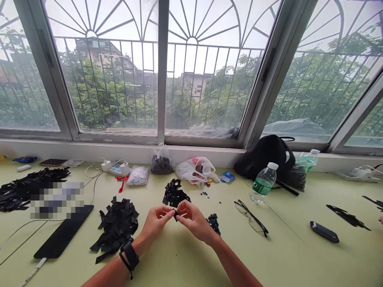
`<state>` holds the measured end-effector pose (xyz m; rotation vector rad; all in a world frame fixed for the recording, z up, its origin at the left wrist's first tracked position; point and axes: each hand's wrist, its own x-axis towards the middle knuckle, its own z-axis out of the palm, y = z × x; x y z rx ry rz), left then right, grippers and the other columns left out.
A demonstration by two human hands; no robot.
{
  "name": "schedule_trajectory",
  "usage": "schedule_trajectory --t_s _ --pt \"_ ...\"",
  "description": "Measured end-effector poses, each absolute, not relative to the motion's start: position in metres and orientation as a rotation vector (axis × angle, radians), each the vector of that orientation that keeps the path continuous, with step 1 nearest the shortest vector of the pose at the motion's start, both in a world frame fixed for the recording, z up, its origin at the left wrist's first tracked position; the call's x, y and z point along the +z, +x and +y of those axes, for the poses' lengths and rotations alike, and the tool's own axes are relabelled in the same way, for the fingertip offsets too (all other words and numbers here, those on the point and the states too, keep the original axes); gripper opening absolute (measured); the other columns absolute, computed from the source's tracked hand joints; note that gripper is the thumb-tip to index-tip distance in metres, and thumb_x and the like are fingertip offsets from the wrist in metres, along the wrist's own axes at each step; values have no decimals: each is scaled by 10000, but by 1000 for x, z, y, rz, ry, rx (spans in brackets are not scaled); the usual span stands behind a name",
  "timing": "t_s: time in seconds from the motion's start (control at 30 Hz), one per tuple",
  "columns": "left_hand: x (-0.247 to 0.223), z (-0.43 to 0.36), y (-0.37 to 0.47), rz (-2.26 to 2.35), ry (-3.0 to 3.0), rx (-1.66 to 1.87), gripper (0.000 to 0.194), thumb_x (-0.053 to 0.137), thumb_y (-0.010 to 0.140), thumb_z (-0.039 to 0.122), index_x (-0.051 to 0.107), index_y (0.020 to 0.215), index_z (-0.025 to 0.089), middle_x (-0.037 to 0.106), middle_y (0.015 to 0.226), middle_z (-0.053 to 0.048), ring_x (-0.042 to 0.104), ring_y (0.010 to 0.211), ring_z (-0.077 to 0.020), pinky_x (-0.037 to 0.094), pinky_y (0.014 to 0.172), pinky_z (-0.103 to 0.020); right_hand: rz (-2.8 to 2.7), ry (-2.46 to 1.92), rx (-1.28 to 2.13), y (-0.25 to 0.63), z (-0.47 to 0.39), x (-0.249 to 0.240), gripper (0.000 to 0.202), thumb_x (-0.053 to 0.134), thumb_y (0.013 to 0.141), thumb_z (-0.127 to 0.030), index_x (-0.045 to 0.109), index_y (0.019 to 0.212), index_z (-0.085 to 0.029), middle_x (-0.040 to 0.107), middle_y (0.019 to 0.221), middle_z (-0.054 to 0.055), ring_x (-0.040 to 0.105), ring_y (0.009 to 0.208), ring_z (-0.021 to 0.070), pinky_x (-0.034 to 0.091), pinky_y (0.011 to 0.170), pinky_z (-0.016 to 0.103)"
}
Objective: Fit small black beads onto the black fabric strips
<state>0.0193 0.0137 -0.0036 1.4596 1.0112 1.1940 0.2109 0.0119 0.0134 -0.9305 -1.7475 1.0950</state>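
Note:
My left hand (160,221) and my right hand (193,221) meet over the middle of the table, fingertips pinched on a small black strip (175,215). Most of the strip is hidden by the fingers. Left of my hands lies a heap of black fabric strips (118,225). Just beyond my fingers is a smaller pile of black strips (175,192), some showing small round metal-looking fittings. Beside my right hand sits a cluster of small dark round pieces (213,224), partly covered by that hand. A few loose round pieces (205,194) lie farther back.
Eyeglasses (251,219), a water bottle (265,182) and a dark oblong case (324,232) are to the right. A black bag (263,157) and plastic bags (196,170) line the window. On the left are a black flat pad (64,233), cables and more strips (18,189).

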Motion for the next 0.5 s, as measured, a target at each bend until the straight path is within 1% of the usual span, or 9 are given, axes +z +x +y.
schedule_trajectory --t_s 0.1,0.2,0.27,0.33,0.4,0.47,0.5 --pt "-5 14 19 1030 1485 1199 396 717 798 545 779 822 155 756 819 -77 641 724 -197 490 692 -281 -1721 -915 1144 210 14 11 156 699 824 -330 643 855 -188 623 776 10 580 743 159 484 666 264" --pt "-7 15 20 1078 1505 1211 418 691 813 567 760 812 155 714 756 -48 589 652 -165 443 615 -252 -1684 -926 1189 212 16 9 59 667 773 -234 689 801 -187 648 738 9 581 710 160 468 659 266" --pt "-8 14 20 1123 1502 1255 423 667 830 575 738 835 158 676 727 -24 561 627 -154 414 582 -241 -1675 -931 1242 213 17 8 73 642 740 -192 711 763 -187 655 707 7 581 676 157 466 643 265" --pt "-7 13 19 1172 1490 1318 417 640 854 573 712 862 163 645 716 -10 553 629 -155 407 572 -238 -1685 -931 1274 215 18 8 99 625 738 -180 724 737 -182 649 675 8 582 651 156 471 631 266" --pt "-6 12 18 1217 1487 1380 399 614 880 561 692 884 169 640 730 -11 564 657 -165 422 582 -243 -1692 -941 1219 216 19 8 128 623 774 -201 746 805 -184 678 737 27 612 711 174 498 668 282" --pt "-4 11 17 1253 1492 1441 376 593 903 543 681 913 178 659 778 -21 585 702 -176 443 606 -252 -1701 -975 1087 217 19 6 212 634 816 -243 750 990 -206 711 951 59 640 859 206 529 754 317" --pt "-3 10 17 1268 1497 1464 365 584 911 536 677 925 183 668 798 -25 594 718 -179 451 615 -256 -1720 -997 1016 218 20 5 279 643 829 -263 729 1092 -227 694 1084 71 637 935 219 537 797 337"
